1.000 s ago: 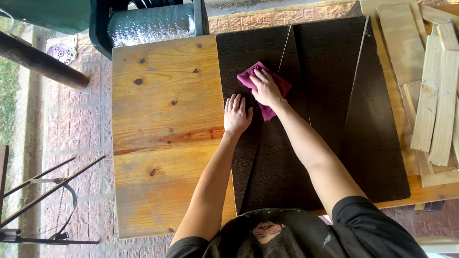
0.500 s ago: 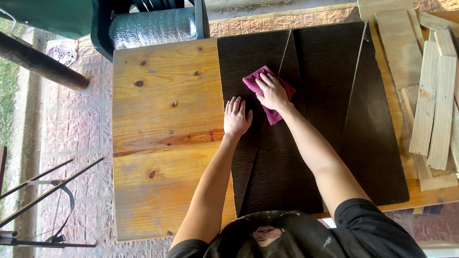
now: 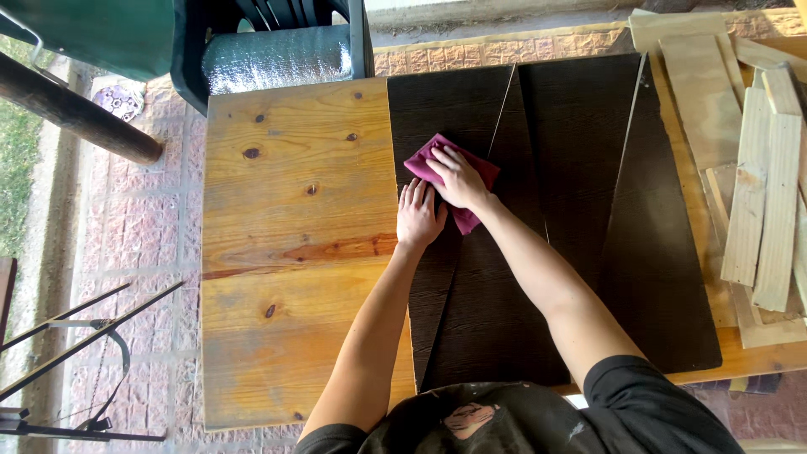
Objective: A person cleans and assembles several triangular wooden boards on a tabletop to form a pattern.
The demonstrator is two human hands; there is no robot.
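Several dark brown, wedge-shaped boards (image 3: 580,185) lie side by side on a pine table (image 3: 294,252). My right hand (image 3: 458,176) presses a magenta cloth (image 3: 424,160) flat onto the leftmost dark board near its far end. My left hand (image 3: 419,214) lies flat just beside it, fingers together, palm down on the same board's left edge, holding nothing. Part of the cloth is hidden under my right hand.
Loose pale wooden slats (image 3: 756,185) are piled at the table's right end. A dark plastic chair (image 3: 277,42) with a silvery pad stands behind the table. A wooden post (image 3: 76,113) and a metal frame (image 3: 76,336) stand on the brick paving at left.
My right hand and the cloth have shifted slightly left along the dark board. My left hand stays flat in about the same place.
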